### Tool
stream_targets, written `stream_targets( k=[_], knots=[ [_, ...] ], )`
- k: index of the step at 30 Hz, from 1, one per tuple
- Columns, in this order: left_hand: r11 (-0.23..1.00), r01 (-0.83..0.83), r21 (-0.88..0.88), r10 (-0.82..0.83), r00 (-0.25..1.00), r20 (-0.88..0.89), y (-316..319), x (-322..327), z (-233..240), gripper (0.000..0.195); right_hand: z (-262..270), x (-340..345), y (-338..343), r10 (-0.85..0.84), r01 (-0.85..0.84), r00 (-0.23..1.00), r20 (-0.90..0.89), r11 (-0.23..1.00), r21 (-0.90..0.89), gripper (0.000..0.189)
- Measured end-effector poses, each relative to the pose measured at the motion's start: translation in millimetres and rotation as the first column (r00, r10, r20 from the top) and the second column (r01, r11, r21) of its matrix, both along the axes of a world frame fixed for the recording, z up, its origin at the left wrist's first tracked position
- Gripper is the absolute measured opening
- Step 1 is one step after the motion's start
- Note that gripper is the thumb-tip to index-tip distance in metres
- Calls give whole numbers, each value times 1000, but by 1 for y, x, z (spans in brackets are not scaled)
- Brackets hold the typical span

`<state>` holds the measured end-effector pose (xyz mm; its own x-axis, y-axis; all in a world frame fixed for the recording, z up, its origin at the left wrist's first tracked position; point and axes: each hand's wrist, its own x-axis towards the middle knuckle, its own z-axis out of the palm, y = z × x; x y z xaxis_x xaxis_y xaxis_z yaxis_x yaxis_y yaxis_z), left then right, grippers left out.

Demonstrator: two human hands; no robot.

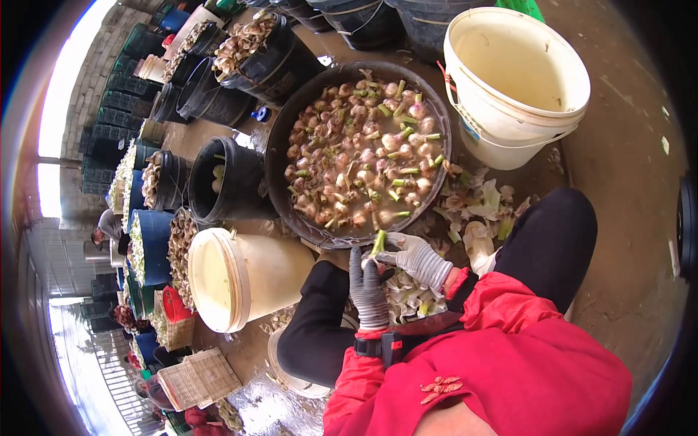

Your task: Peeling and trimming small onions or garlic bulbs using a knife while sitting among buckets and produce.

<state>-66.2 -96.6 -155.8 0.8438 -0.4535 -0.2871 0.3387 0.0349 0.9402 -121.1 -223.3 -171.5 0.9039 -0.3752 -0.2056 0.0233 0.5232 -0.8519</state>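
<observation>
My left hand [368, 291], in a grey work glove, grips a garlic bulb [373, 262] with its short green stem [379, 242] pointing up. Gloved the same way, my right hand [419, 262] holds that bulb from the other side, its fingers against the base of the stem. Both hands are just off the near rim of a wide dark round tub [272, 180]. Many garlic bulbs [366, 155] with cut green stems float there in murky water. Peeled skins [411, 297] are heaped below my hands, between my knees.
An open cream bucket [512, 131] stands at the tub's far right; another cream bucket [272, 275] is at the left. Beside the tub is a black bucket [234, 180]. More loose skins [482, 199] litter the floor. Filled buckets, crates [117, 101] and other people [109, 226] are farther left.
</observation>
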Motion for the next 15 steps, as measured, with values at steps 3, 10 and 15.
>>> stream_targets(
  k=[3,10,15],
  knots=[
    [929,51,366,-274,758,591,12,6,-27,73,-20,4,8,67,-36,987,-144,978,204,23],
    [985,78,155,-128,930,343,5,-2,-17,70,-25,-7,19,23,9,995,-100,949,316,20],
    [967,-113,-228,-66,755,-652,8,23,-18,42,5,-13,24,-88,108,994,66,887,-449,14]
  ],
)
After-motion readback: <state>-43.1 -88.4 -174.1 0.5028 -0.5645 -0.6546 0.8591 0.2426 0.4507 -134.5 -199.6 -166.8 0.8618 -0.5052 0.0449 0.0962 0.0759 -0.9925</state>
